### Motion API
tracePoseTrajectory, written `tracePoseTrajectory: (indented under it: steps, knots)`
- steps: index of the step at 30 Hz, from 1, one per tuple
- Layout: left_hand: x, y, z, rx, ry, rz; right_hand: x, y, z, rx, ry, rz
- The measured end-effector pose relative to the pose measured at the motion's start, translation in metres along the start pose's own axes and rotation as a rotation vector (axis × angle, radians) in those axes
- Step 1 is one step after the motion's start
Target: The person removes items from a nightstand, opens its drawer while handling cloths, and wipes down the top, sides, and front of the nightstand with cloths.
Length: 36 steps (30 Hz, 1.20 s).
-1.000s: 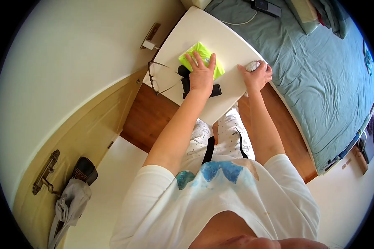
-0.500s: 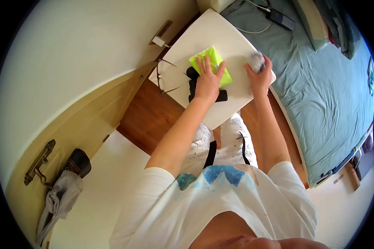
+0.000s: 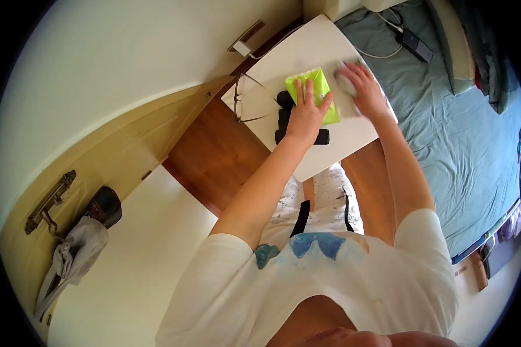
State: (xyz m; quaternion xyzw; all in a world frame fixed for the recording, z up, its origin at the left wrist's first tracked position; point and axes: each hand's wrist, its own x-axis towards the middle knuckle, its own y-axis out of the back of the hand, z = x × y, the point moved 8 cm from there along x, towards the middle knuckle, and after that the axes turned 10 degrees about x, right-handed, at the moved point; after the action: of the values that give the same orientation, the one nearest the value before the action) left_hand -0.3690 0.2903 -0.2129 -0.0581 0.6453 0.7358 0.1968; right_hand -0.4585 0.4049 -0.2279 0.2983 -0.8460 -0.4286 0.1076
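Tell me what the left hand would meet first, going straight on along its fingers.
The left hand seems to rest on the green packet already; past that, the tabletop looks free to its far edge, though depth is unclear.

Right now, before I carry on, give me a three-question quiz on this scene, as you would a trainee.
1. True or false: the left hand lies on the green packet.
2. Which lies on the white table, left of that hand?
A) a cup
B) eyeglasses
C) a spoon
3. Fill in: the black device with the white cable lies on the ____.

Key: 1 true; 2 B; 3 bed
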Motion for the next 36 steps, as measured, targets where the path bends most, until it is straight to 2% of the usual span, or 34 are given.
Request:
tracePoseTrajectory:
  steps: [3,5,6,8,10,14,16,18,20,22,24,25,27,30,31,32,35,36]
  knots:
    - [0.004,0.002,0.003,-0.047,0.061,-0.004,-0.069,-0.005,-0.001,0.065,-0.186,0.007]
    - [0.017,0.004,0.01,-0.094,0.09,0.042,-0.101,-0.007,-0.012,0.008,-0.227,0.096]
    - [0.025,0.007,0.013,-0.132,0.114,0.082,-0.108,-0.012,-0.02,0.014,-0.212,0.091]
    - [0.04,0.015,0.021,-0.129,0.109,0.061,-0.119,-0.01,-0.02,0.032,-0.341,0.239]
    - [0.047,0.042,0.027,-0.365,0.02,0.231,-0.118,-0.012,-0.021,0.063,-0.352,0.264]
    - [0.033,0.069,0.027,-0.384,0.012,0.158,-0.119,-0.011,-0.018,0.052,-0.368,0.317]
    - [0.006,0.082,0.015,-0.346,-0.028,0.379,-0.119,-0.01,-0.017,0.074,-0.353,0.312]
    - [-0.032,0.07,-0.023,-0.466,0.086,0.544,-0.119,-0.01,-0.017,0.083,-0.365,0.315]
    - [-0.072,0.066,-0.077,-0.257,0.35,0.64,-0.119,-0.011,-0.016,0.086,-0.381,0.312]
    - [-0.106,0.035,-0.134,-0.186,0.638,0.733,-0.12,-0.012,-0.015,0.085,-0.385,0.329]
    - [-0.116,-0.01,-0.176,-0.282,0.805,0.539,-0.12,-0.013,-0.015,0.079,-0.384,0.345]
    - [-0.117,-0.013,-0.186,-0.282,0.8,0.541,-0.121,-0.014,-0.015,0.079,-0.391,0.341]
    - [-0.103,-0.033,-0.195,-0.257,0.689,0.295,-0.121,-0.014,-0.014,0.073,-0.402,0.343]
    - [-0.097,-0.038,-0.216,-0.419,0.717,0.353,-0.121,-0.014,-0.012,0.099,-0.41,0.343]
    - [-0.095,-0.029,-0.221,-0.422,0.705,0.448,-0.121,-0.013,-0.013,0.106,-0.412,0.334]
    - [-0.091,-0.027,-0.224,-0.422,0.699,0.447,-0.12,-0.013,-0.013,0.115,-0.415,0.325]
    - [-0.072,0.016,-0.217,-0.689,0.697,0.525,-0.12,-0.011,-0.014,0.108,-0.403,0.332]
    - [-0.063,0.02,-0.216,-0.685,0.692,0.522,-0.121,-0.011,-0.013,0.111,-0.408,0.337]
